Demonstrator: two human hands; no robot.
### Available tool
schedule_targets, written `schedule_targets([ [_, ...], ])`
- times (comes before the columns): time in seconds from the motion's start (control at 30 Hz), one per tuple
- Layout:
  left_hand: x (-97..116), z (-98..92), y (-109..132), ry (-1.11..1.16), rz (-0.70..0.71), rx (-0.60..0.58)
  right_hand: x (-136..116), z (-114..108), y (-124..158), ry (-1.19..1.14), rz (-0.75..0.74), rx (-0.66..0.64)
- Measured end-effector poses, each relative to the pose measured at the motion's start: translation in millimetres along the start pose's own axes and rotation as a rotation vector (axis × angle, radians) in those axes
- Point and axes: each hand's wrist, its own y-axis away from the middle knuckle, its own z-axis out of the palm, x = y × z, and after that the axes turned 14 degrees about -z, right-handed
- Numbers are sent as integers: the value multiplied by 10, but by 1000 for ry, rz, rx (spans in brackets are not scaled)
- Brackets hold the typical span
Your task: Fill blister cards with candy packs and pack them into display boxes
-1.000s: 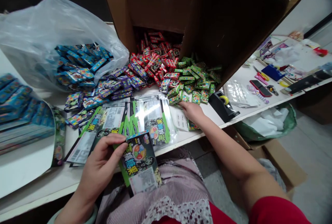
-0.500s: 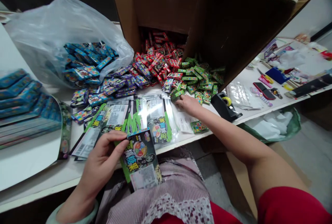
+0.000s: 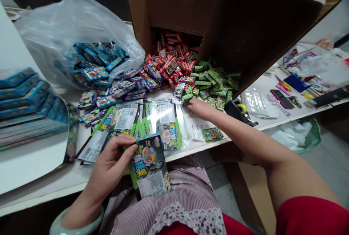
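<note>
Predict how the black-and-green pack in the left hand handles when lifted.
The black-and-green pack is probably fairly stiff: it looks flat though pinched near one corner. It's likely light, since only the left hand's thumb and fingers grip it, though the apron may support it. It may pivot, as the grip is off-centre.

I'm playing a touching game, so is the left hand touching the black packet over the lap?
Touching. The head view shows it: the left hand pinches the black packet near its upper left corner, with no gap.
</note>
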Motion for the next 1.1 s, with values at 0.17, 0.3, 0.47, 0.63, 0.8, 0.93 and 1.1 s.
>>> schedule_targets([
  [0.17,-19,5,-1,17,2,-4,73,35,-45,-124,-7,35],
  [0.3,-40,11,-2,23,6,-8,134,-3,-36,-283,17,99],
  [0.47,-50,0,15,31,13,-14,137,-55,49,-539,86,188],
  [0.63,-39,16,18,36,45,-36,-143,-157,188,-907,138,270],
  [0.8,1,75,20,27,62,-16,-768,-456,226,-1461,50,303],
  [0.93,61,101,53,65,82,-55,-1231,-678,150,-1439,-92,272],
  [1.1,81,87,99,117,82,-69,-1488,-717,-12,-1344,-149,250],
])
